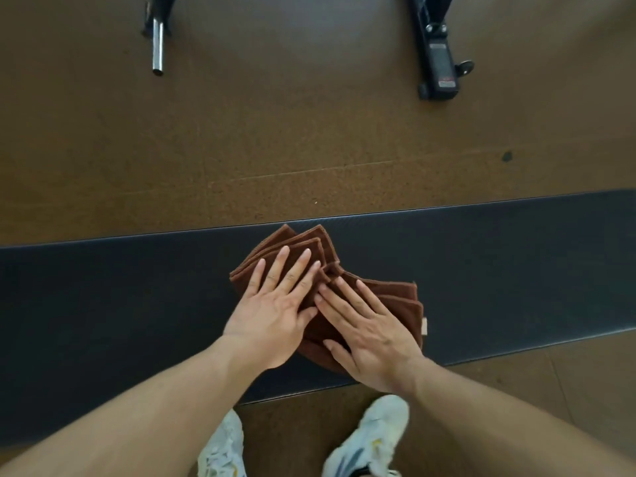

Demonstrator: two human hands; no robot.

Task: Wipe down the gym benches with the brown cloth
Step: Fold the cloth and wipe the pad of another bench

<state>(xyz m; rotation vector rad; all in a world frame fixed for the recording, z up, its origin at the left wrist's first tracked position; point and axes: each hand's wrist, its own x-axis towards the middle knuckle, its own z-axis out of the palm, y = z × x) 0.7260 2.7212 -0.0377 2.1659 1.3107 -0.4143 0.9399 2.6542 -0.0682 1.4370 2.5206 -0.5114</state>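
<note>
A small pale tag (425, 326) on the brown cloth (395, 297) is unreadable. The folded cloth lies mid-bench, toward the far edge of the black gym bench (103, 304). Left hand (275, 311) and right hand (371, 335) press it, fingers flat. Brown speckled floor (275, 132); a black machine base (437, 63) stands beyond, its label illegible.

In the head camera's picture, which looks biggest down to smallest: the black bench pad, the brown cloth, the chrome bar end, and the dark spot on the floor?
1. Black bench pad, spanning the frame.
2. Brown cloth, partly hidden under both hands.
3. Chrome bar end; it lies farther from the camera, so its true size is unsure.
4. Dark spot on the floor.
</note>
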